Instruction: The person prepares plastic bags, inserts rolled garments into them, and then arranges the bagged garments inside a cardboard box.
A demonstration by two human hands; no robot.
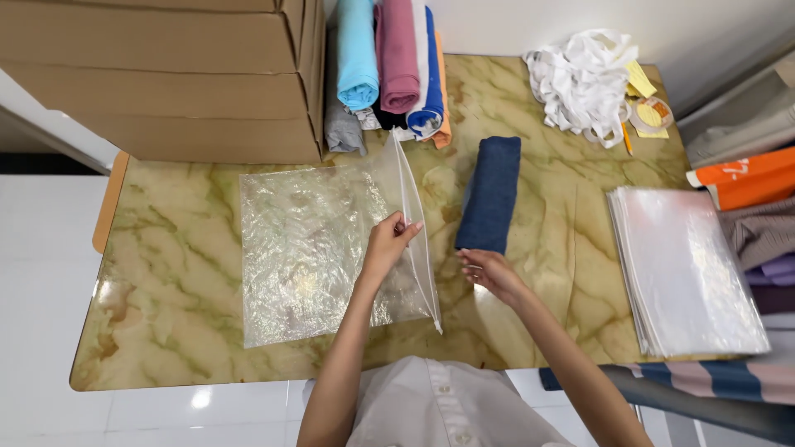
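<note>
Bag: clear crinkled plastic zip bag [319,252], lying flat, its white zipper edge lifted on the right.
Cloth: dark blue folded cloth roll [490,194], lying just right of the bag.

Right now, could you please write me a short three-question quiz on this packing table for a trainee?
1. True or false: the left hand pinches the zip edge of the clear plastic bag.
2. Which thing lies nearest the right hand? A) the white strap bundle B) the rolled dark blue cloth C) the cardboard boxes
3. What lies stacked at the marble-patterned table's right edge?

Key: 1 true; 2 B; 3 a stack of clear plastic bags.
</note>
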